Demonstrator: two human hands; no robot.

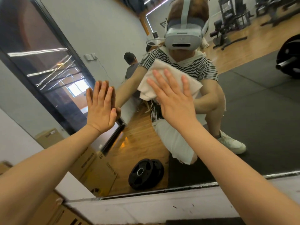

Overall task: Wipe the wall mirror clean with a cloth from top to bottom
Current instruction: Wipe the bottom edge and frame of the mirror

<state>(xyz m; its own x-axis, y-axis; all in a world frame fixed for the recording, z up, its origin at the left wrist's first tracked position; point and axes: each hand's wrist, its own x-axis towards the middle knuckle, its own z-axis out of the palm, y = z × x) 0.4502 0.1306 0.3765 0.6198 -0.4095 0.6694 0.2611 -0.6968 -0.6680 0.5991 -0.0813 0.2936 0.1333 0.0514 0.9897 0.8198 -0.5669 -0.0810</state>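
Observation:
The wall mirror (253, 111) fills most of the view, its lower edge running just above a white ledge. My right hand (175, 101) presses a folded white cloth (164, 73) flat against the glass at the middle of the mirror, fingers spread over it. My left hand (101, 108) lies flat and bare on the glass to the left, fingers together and pointing up, meeting its own reflection. The mirror shows a crouching person in a striped shirt with a headset.
A white ledge (154, 207) runs below the mirror's bottom edge. Cardboard boxes (47, 208) stand at the lower left beside the wall. Reflected in the glass are a black weight plate, more boxes, a wooden floor, black mats and gym machines.

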